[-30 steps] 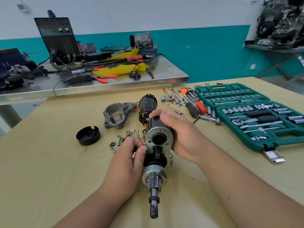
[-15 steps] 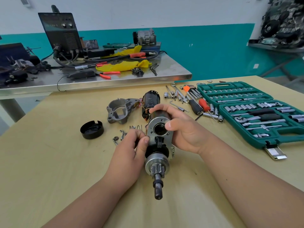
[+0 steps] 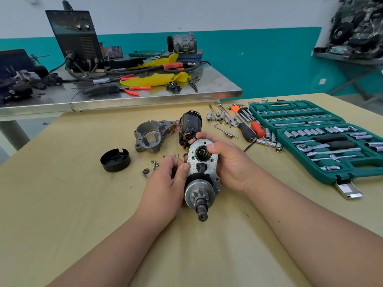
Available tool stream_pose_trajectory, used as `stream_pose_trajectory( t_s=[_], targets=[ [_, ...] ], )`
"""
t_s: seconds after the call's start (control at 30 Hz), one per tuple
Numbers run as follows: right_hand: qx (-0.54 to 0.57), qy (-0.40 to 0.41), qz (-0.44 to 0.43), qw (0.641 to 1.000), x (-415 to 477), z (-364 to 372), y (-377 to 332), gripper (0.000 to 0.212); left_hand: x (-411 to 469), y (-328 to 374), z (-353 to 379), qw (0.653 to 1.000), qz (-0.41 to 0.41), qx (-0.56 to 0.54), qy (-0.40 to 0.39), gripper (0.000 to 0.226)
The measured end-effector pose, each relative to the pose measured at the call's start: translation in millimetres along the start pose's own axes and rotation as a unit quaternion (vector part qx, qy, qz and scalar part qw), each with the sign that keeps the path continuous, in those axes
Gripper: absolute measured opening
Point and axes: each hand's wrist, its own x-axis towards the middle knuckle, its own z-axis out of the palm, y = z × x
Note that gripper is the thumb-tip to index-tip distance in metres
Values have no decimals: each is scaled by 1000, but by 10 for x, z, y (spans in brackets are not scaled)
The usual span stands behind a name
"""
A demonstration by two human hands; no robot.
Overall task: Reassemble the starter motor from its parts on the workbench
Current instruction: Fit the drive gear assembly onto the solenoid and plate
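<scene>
I hold the starter motor assembly (image 3: 202, 162) above the wooden workbench (image 3: 62, 204), its silver end plate and pinion shaft (image 3: 202, 210) tilted up toward me. My right hand (image 3: 230, 162) grips its body from the right, thumb on the plate's top. My left hand (image 3: 165, 183) pinches its left edge with thumb and fingers. Behind it lie the black field housing with copper windings (image 3: 189, 126) and the grey cast nose housing (image 3: 151, 135). A black round cap (image 3: 115, 160) sits to the left. Small nuts and bolts (image 3: 150, 167) lie by my left hand.
An open green socket set case (image 3: 323, 139) fills the right side. Loose sockets, hex keys and screwdrivers (image 3: 244, 125) lie beside it. A steel table (image 3: 145, 96) behind holds a welder, pliers and yellow cloth.
The assembly has tipped up, so its end plate now faces me and the shaft looks shorter. My right thumb has moved onto the plate's top. The camera has shifted slightly.
</scene>
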Motion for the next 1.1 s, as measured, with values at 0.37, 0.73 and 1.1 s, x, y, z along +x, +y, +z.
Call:
stream_pose_trajectory(
  t_s=[0.37,0.73,1.1],
  targets=[
    [-16,13,-3,1000,-18,23,-4,41,-59,230,-86,992,52,-79,85,26],
    [-23,16,-20,999,-36,69,-17,41,-42,348,-105,994,66,3,87,33],
    [-36,18,-20,999,-66,99,-30,43,-7,321,-160,994,86,4,72,24]
  ],
)
